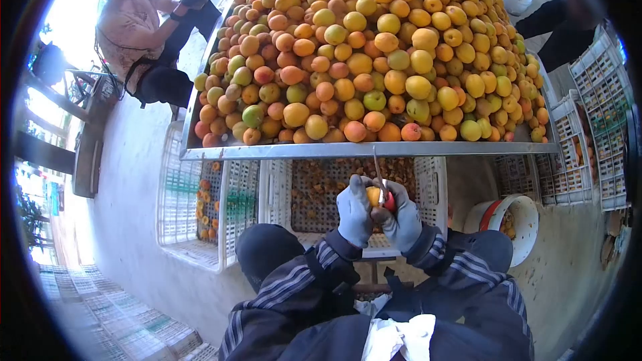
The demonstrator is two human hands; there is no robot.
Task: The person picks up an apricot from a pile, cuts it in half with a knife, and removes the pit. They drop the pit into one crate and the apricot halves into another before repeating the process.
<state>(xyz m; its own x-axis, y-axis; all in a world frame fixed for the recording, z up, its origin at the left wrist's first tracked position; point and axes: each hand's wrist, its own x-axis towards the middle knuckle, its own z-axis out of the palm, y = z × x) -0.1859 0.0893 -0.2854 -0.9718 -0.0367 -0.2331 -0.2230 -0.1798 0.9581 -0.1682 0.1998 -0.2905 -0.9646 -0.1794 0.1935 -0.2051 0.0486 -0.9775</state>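
Both of my hands wear grey gloves and meet just below the front edge of a metal tray (374, 152) heaped with apricots (361, 63). My left hand (354, 212) is closed around a yellow-orange apricot (373, 195). In my right hand (401, 217) is a small tool with a red handle (388, 202), and its thin blade or cord-like part reaches up to the tray's edge. The tool touches or lies right beside the fruit. Beneath my hands stands a white crate (275, 190) with small orange-brown pieces in it.
Another white crate (175, 210) holding orange pieces stands at the left. A white bucket (525, 230) with a red band is at the right, near stacked crates (568, 154). One person (137, 33) sits at the upper left, another (562, 23) at the upper right.
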